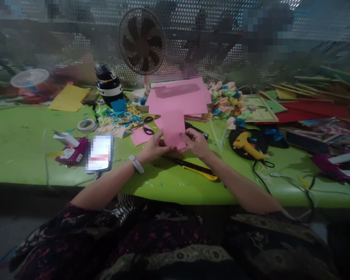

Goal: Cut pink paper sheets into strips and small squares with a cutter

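Observation:
Both hands hold a narrow strip of pink paper (174, 126) upright above the green table. My left hand (156, 147) grips its lower left edge, thumb at the bottom. At the lower right side, my right hand (196, 143) pinches it between thumb and fingers. Behind the strip lie larger pink sheets (177, 97). Smaller pink pieces (140, 137) rest by the left hand, with black-handled scissors (148, 126) on them. Below the hands lies a yellow and black utility knife (200, 170). A dark object (204, 133) partly shows behind the right hand.
A lit phone (99, 153), a purple device (72, 151) and a tape roll (86, 125) are on the left. Paper scraps (119, 118), a bottle (109, 87) and a fan (142, 41) stand behind. To the right are a yellow glue gun (246, 144), its cable and red paper (306, 112).

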### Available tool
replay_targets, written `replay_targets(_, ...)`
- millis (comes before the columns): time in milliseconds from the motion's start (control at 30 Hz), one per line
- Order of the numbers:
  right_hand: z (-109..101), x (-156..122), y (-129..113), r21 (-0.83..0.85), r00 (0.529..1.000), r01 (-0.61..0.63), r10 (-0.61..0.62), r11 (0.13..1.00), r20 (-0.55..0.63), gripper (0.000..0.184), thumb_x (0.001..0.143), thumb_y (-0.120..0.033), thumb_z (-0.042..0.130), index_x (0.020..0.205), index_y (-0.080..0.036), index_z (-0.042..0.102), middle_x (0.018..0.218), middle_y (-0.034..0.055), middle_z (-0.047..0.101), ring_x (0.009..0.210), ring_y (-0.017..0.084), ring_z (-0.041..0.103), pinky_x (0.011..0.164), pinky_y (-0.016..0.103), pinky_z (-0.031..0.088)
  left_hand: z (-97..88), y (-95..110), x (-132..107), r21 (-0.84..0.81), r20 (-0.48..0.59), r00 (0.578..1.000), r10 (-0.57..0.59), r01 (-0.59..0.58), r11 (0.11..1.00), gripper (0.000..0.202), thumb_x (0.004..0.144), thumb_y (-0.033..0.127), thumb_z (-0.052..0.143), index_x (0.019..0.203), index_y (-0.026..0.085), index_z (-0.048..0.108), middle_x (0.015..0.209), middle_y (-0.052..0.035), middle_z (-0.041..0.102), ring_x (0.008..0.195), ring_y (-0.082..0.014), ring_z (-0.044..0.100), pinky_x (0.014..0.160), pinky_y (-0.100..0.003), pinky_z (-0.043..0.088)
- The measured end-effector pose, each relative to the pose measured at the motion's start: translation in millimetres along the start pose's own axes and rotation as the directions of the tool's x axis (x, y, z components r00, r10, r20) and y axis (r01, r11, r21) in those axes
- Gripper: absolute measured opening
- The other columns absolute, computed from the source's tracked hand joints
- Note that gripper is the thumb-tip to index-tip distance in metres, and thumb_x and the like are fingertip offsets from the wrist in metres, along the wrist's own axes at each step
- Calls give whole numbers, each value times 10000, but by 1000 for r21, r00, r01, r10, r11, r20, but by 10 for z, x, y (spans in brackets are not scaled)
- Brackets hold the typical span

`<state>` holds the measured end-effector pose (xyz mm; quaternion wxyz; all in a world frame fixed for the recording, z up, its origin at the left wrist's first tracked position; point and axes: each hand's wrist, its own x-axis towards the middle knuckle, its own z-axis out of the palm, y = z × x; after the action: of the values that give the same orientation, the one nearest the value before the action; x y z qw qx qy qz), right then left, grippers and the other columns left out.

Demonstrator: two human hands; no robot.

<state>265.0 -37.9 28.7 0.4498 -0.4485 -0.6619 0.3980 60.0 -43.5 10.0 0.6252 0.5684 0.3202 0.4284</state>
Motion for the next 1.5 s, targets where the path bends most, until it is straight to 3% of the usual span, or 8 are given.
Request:
replay_targets(133, -6, 1, 21, 14, 1000, -9, 9, 1000, -1, 610, 741, -841, 696, 748, -243, 578, 736, 1, 539, 651, 161, 487, 569, 311, 471, 4, 10, -11, 3, 24, 999, -29, 29, 1000, 803, 695, 267, 936, 1384, 154, 539, 810, -28, 767, 690, -178, 750, 646, -273, 608)
replay_targets(333, 17, 14, 51, 55, 1000, -5, 6, 998, -21, 606, 680, -826, 749, 739, -246, 584, 732, 10, 573, 689, 181, 541, 613, 339, 539, 10, 6, -12, -4, 5, 1000, -28, 28, 1000, 762, 670, 278, 946, 1327, 163, 578, 946, -69, 800, 796, -208, 785, 717, -298, 630)
replay_targets(500, 6, -14, 28, 137, 989, -139, 131, 981, 69, 560, 694, -770, 792, 807, -259, 591, 798, 17, 604, 629, 197, 614, 546, 400, 612, 7, 6, -12, -61, 23, 998, -59, 60, 996, 780, 674, 251, 946, 1332, 168, 536, 956, -95, 805, 781, -218, 787, 710, -320, 636)
replay_targets(833, 25, 6, 67, 136, 998, -51, 54, 989, -18, 519, 687, -730, 791, 819, -256, 625, 832, 37, 657, 732, 221, 630, 568, 376, 595, 22, 33, -36, -81, 17, 997, -74, 75, 994, 677, 696, 230, 932, 1263, 164, 568, 951, -110, 803, 852, -255, 795, 792, -388, 643)
replay_targets(967, -16, 5, 25, 117, 979, -162, 145, 980, 147, 503, 683, -670, 849, 797, -229, 638, 753, 20, 666, 618, 180, 619, 554, 351, 583, -5, 30, -9, -82, 1, 999, -53, 53, 995, 756, 675, 246, 952, 1306, 148, 547, 947, -102, 799, 806, -239, 789, 776, -378, 636)
replay_targets(1133, -85, 5, -3, 36, 912, -214, 186, 976, 366, 479, 712, -613, 875, 770, -185, 668, 656, 14, 676, 564, 136, 613, 554, 288, 539, -78, 18, 38, -69, -40, 999, -13, 10, 998, 722, 660, 250, 968, 1244, 147, 556, 960, -92, 792, 782, -206, 780, 782, -356, 639)
replay_targets(1500, -222, 91, 3, 37, 815, -308, 244, 951, 525, 401, 762, -504, 894, 828, -162, 694, 754, 23, 737, 597, 112, 669, 618, 265, 584, -127, 29, 73, 84, -57, 998, 6, -1, 996, 694, 667, 258, 954, 1229, 142, 565, 905, -70, 792, 722, -195, 765, 696, -317, 632)
